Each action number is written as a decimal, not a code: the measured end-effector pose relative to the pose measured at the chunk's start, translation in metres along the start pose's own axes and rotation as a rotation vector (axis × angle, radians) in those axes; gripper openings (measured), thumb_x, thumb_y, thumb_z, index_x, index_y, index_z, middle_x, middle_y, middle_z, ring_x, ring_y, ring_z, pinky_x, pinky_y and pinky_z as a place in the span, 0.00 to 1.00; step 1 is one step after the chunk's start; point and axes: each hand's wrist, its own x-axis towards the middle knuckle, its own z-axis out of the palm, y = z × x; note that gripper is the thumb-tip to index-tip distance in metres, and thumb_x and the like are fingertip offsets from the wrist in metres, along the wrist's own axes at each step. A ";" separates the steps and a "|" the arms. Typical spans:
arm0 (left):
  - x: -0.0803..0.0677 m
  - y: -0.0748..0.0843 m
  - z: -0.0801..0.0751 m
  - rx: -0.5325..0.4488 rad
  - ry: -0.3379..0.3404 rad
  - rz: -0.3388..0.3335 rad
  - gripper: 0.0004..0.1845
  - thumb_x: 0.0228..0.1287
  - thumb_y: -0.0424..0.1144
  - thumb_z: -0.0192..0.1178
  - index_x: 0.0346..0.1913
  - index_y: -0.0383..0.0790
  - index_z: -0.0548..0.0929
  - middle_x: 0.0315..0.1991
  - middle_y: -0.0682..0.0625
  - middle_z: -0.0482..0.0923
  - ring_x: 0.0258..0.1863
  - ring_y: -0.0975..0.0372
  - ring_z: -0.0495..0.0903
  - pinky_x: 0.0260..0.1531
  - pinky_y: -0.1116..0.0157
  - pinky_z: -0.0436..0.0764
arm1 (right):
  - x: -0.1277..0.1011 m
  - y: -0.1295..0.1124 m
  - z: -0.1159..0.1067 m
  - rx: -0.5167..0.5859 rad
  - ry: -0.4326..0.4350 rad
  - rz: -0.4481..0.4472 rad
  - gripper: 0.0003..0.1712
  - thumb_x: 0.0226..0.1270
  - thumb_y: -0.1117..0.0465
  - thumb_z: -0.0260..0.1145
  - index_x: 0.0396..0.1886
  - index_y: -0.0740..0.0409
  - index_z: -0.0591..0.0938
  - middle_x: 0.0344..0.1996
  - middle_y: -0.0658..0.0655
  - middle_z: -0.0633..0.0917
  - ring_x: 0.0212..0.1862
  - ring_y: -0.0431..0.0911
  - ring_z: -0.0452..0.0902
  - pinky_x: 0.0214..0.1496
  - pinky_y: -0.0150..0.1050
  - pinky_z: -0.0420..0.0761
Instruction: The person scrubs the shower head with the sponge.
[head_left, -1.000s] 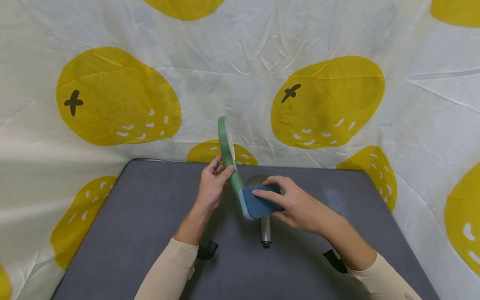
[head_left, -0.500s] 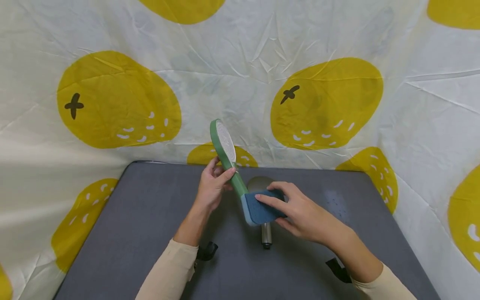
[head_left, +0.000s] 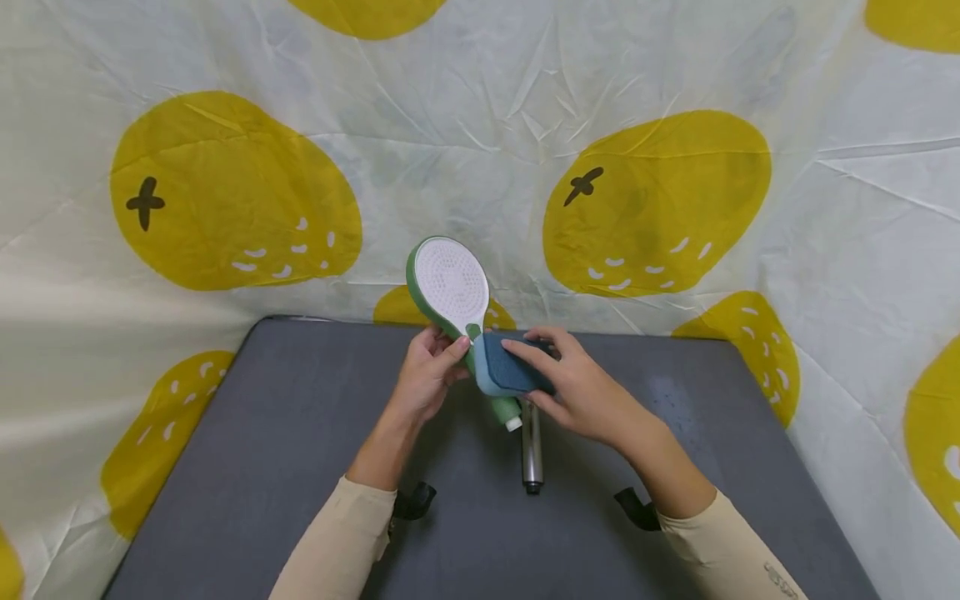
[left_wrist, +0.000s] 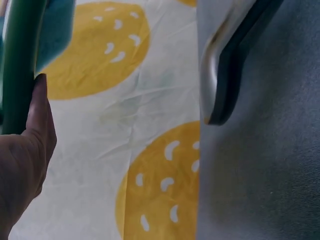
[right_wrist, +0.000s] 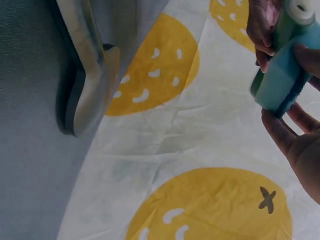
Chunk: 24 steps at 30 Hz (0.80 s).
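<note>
Above the table, my left hand (head_left: 426, 375) grips a green shower head (head_left: 452, 283) by the neck of its handle, thumb across the front. Its white nozzle face is turned towards the head camera and leans to the left. My right hand (head_left: 588, 392) pinches a blue sponge (head_left: 517, 365) between thumb and fingers. The sponge's light side lies against the upper handle, just below the face, near my left thumb. Below it the white-tipped handle end shows. In the right wrist view the sponge (right_wrist: 280, 80) overlaps the green handle.
A silver shower head (head_left: 532, 450) lies on the dark grey table (head_left: 315, 417), its upper part hidden behind the hands and sponge. A white cloth (head_left: 465, 183) printed with yellow fruit hangs behind and at the sides. Black straps (head_left: 636, 508) hang near the wrists.
The shower head has turned from edge-on until its white face shows fully. My right hand has moved the sponge up along the handle, from its lower end to near the neck.
</note>
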 end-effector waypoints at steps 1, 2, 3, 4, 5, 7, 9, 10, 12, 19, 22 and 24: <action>0.000 0.000 0.000 0.004 -0.013 -0.004 0.20 0.77 0.23 0.50 0.68 0.25 0.66 0.47 0.51 0.84 0.40 0.64 0.86 0.34 0.66 0.88 | 0.003 0.001 0.001 -0.003 0.009 0.010 0.42 0.63 0.62 0.77 0.76 0.48 0.72 0.66 0.66 0.72 0.63 0.57 0.72 0.52 0.49 0.84; 0.001 0.000 0.000 0.008 -0.023 -0.007 0.20 0.77 0.23 0.49 0.68 0.27 0.65 0.48 0.52 0.83 0.40 0.64 0.86 0.35 0.66 0.88 | 0.006 0.003 0.001 -0.005 0.018 0.018 0.42 0.63 0.62 0.77 0.76 0.48 0.72 0.66 0.67 0.72 0.63 0.57 0.72 0.53 0.50 0.84; 0.001 0.001 0.000 0.010 -0.034 -0.010 0.20 0.77 0.23 0.48 0.67 0.27 0.64 0.47 0.53 0.82 0.39 0.64 0.85 0.35 0.66 0.87 | 0.009 0.004 0.002 -0.008 0.027 0.026 0.41 0.64 0.62 0.77 0.76 0.49 0.72 0.65 0.67 0.72 0.63 0.57 0.73 0.53 0.50 0.84; 0.001 0.001 0.000 0.007 -0.047 -0.012 0.19 0.77 0.23 0.48 0.67 0.28 0.63 0.48 0.53 0.82 0.39 0.65 0.85 0.36 0.66 0.87 | 0.012 0.006 0.002 -0.007 0.035 0.033 0.41 0.64 0.61 0.77 0.76 0.50 0.71 0.65 0.67 0.71 0.63 0.57 0.73 0.53 0.50 0.84; 0.001 0.001 0.000 0.002 -0.059 -0.012 0.20 0.78 0.23 0.47 0.68 0.29 0.62 0.48 0.53 0.82 0.39 0.64 0.86 0.37 0.65 0.87 | 0.014 0.007 0.003 -0.007 0.044 0.039 0.41 0.64 0.61 0.77 0.76 0.50 0.71 0.65 0.67 0.71 0.62 0.57 0.73 0.53 0.50 0.84; 0.000 0.001 -0.001 -0.008 -0.076 -0.015 0.20 0.78 0.23 0.45 0.69 0.29 0.61 0.49 0.53 0.83 0.40 0.64 0.86 0.38 0.66 0.87 | 0.018 0.009 0.006 -0.008 0.058 0.048 0.41 0.63 0.61 0.78 0.75 0.51 0.71 0.63 0.67 0.71 0.62 0.58 0.74 0.55 0.51 0.84; -0.001 0.000 -0.003 -0.016 -0.096 -0.024 0.20 0.79 0.23 0.44 0.69 0.27 0.60 0.49 0.53 0.83 0.40 0.64 0.86 0.38 0.67 0.86 | 0.021 0.011 0.010 -0.013 0.065 0.055 0.42 0.63 0.62 0.78 0.75 0.52 0.72 0.62 0.67 0.72 0.62 0.58 0.74 0.55 0.51 0.84; -0.001 -0.001 -0.004 -0.016 -0.104 -0.028 0.21 0.79 0.23 0.44 0.70 0.26 0.60 0.49 0.53 0.83 0.41 0.64 0.85 0.38 0.67 0.85 | 0.021 0.012 0.011 -0.015 0.066 0.060 0.42 0.63 0.62 0.78 0.75 0.52 0.72 0.62 0.66 0.72 0.62 0.58 0.75 0.56 0.51 0.84; -0.002 -0.002 -0.005 -0.009 -0.117 -0.031 0.22 0.79 0.24 0.44 0.71 0.23 0.59 0.50 0.53 0.82 0.41 0.64 0.84 0.38 0.67 0.84 | 0.020 0.012 0.014 -0.017 0.064 0.066 0.41 0.63 0.62 0.78 0.75 0.52 0.72 0.62 0.66 0.71 0.62 0.59 0.75 0.56 0.51 0.84; 0.001 -0.003 -0.003 -0.022 -0.065 -0.029 0.19 0.78 0.24 0.45 0.67 0.22 0.63 0.47 0.50 0.80 0.36 0.64 0.82 0.34 0.70 0.82 | 0.013 0.009 0.010 -0.002 0.031 0.085 0.42 0.62 0.61 0.78 0.75 0.51 0.71 0.64 0.65 0.71 0.63 0.57 0.73 0.57 0.51 0.84; 0.002 -0.001 -0.001 -0.042 0.005 -0.021 0.15 0.77 0.24 0.45 0.62 0.24 0.66 0.44 0.50 0.79 0.32 0.65 0.79 0.29 0.72 0.77 | 0.006 0.006 0.008 0.021 0.001 0.071 0.42 0.63 0.61 0.78 0.75 0.50 0.72 0.64 0.65 0.71 0.63 0.56 0.73 0.57 0.50 0.84; 0.003 0.001 -0.001 -0.045 0.033 -0.011 0.14 0.77 0.23 0.46 0.61 0.26 0.66 0.44 0.49 0.79 0.33 0.66 0.79 0.29 0.72 0.78 | 0.000 0.003 0.006 0.030 -0.015 0.055 0.42 0.62 0.60 0.79 0.75 0.49 0.72 0.64 0.64 0.72 0.63 0.56 0.73 0.56 0.49 0.84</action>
